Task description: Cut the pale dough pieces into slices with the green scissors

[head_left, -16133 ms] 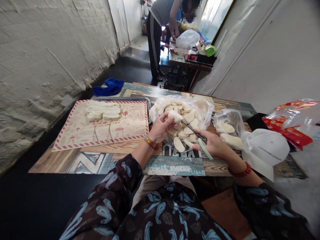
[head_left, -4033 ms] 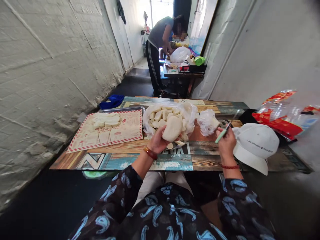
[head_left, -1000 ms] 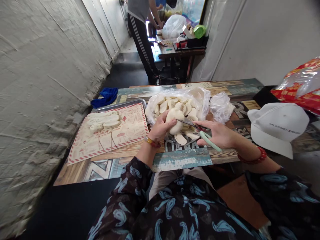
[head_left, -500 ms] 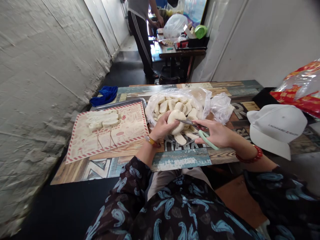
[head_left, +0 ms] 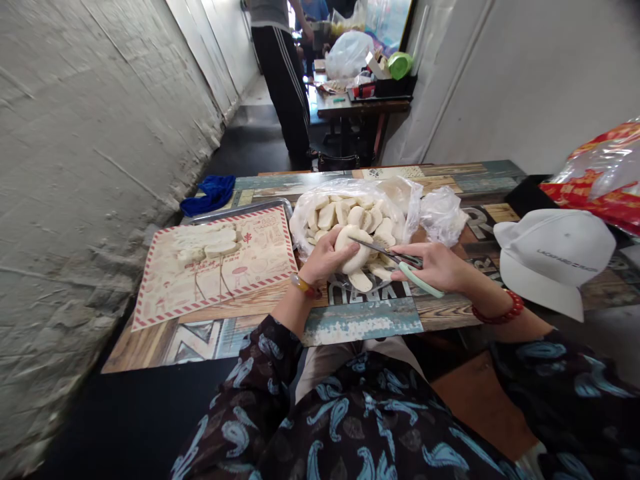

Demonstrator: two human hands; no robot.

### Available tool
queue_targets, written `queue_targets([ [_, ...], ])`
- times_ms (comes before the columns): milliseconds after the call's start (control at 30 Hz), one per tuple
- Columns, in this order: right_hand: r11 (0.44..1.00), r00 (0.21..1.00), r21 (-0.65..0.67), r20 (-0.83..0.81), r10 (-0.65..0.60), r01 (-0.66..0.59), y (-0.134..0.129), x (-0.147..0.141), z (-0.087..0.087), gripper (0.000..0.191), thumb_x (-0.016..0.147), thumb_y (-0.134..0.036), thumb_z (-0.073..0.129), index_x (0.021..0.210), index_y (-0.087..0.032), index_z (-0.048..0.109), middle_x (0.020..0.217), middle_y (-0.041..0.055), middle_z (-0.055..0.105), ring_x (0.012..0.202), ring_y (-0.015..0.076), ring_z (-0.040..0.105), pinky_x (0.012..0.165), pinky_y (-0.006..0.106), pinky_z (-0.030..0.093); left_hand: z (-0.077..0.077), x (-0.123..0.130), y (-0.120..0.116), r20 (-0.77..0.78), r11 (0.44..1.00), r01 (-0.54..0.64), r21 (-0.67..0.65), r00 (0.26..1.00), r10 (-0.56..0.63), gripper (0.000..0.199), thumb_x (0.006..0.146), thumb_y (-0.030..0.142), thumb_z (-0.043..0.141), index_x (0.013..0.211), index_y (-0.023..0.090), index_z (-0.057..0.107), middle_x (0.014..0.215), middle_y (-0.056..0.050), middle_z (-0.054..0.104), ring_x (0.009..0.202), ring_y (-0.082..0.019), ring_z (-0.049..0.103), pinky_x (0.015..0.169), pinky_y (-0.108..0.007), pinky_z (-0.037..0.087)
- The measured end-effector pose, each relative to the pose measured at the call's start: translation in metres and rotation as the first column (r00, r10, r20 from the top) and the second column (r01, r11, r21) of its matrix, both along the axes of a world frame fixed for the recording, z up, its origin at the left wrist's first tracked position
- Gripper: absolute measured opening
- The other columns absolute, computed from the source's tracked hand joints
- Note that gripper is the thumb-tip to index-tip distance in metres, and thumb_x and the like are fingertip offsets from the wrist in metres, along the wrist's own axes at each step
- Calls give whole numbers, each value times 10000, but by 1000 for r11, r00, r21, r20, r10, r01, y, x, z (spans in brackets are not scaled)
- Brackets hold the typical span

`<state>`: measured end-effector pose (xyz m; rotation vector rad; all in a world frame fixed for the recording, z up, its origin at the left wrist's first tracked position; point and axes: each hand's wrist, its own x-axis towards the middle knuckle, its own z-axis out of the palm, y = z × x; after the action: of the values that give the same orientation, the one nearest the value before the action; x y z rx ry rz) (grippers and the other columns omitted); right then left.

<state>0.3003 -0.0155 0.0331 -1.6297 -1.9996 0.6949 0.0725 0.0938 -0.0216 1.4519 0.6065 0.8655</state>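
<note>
My left hand [head_left: 324,259] is closed round a round, pale bun-like piece [head_left: 351,249]. In my right hand [head_left: 434,265] are scissors with pale green handles [head_left: 420,280], their blades lying against the round piece. Behind and beneath both hands, an open clear plastic bag [head_left: 304,208] holds several cream-coloured slices [head_left: 327,216]. One flat slice [head_left: 360,280] rests at the bag's front edge. On the left, a printed paper sheet [head_left: 265,247] bears pale slices [head_left: 220,248] with thin sticks projecting toward me.
A metal tray [head_left: 285,201] lies under the paper, with a blue cloth [head_left: 213,192] behind it. To the right are a crumpled plastic bag [head_left: 443,215] and a white cap [head_left: 555,253]. A person [head_left: 283,80] stands beyond, beside another table [head_left: 370,107].
The scissors' handles have spread and my right hand has shifted slightly. The round piece stays in my left hand. The person in the background has changed posture.
</note>
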Motion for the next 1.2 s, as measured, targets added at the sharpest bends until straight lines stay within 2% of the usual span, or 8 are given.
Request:
queue_targets([
  [133, 1000, 1000, 16, -2, -11, 11, 1, 0, -1, 483, 778, -497, 730, 1114, -153, 768, 854, 63, 780, 744, 235, 702, 669, 316, 554, -1, 0, 0, 19, 1000, 10, -19, 1000, -10, 439, 735, 463, 771, 1023, 156, 644, 958, -42, 648, 848, -159, 572, 743, -241, 472],
  [400, 998, 999, 62, 39, 0, -2, -1, 0, -7, 450, 821, -474, 706, 1145, -167, 761, 1013, 80, 791, 916, 305, 736, 796, 368, 571, 3, 1, -2, 30, 995, 22, -96, 999, -19, 459, 705, 469, 792, 990, 147, 630, 910, -34, 641, 796, -145, 563, 704, -236, 472],
  [600, 997, 997, 73, 80, 3, -8, 0, -2, -8, 392, 839, -446, 696, 1092, -159, 777, 886, 73, 792, 795, 268, 731, 706, 320, 550, 3, -1, 1, 51, 996, -3, -84, 999, 8, 524, 687, 444, 813, 1079, 143, 641, 1005, -57, 654, 863, -163, 579, 731, -241, 480],
  [733, 998, 995, 0, 74, -69, 69, 2, 1, -5, 526, 785, -483, 722, 1192, -152, 731, 1022, 98, 783, 917, 297, 724, 812, 369, 556, 0, -2, 3, 61, 992, -25, -121, 998, 33, 537, 671, 485, 815, 1041, 139, 637, 965, -49, 652, 825, -153, 574, 696, -229, 468],
  [833, 995, 995, -81, 79, -55, 61, 3, 6, -2, 678, 730, -540, 738, 1265, -128, 684, 1037, 109, 772, 918, 295, 715, 833, 381, 553, -1, -2, 2, 69, 991, -12, -131, 997, 21, 576, 705, 559, 763, 1074, 136, 632, 1001, -62, 663, 848, -166, 584, 727, -242, 479],
  [967, 990, 997, -142, 79, -1, 13, 4, 9, 3, 744, 717, -573, 720, 1292, -104, 658, 986, 103, 765, 874, 277, 707, 820, 366, 546, 0, -2, 1, 48, 996, -11, -84, 999, 16, 589, 764, 596, 688, 1132, 140, 625, 1073, -82, 663, 923, -194, 590, 785, -265, 483],
  [1200, 986, 995, -166, 104, -7, 24, 8, 1, 7, 719, 702, -568, 730, 1284, -152, 666, 937, 67, 760, 831, 259, 700, 766, 344, 540, 10, -3, -2, -137, 993, -23, 115, 990, 38, 554, 788, 552, 666, 1147, 131, 629, 1095, -81, 647, 1013, -228, 567, 885, -300, 458],
])
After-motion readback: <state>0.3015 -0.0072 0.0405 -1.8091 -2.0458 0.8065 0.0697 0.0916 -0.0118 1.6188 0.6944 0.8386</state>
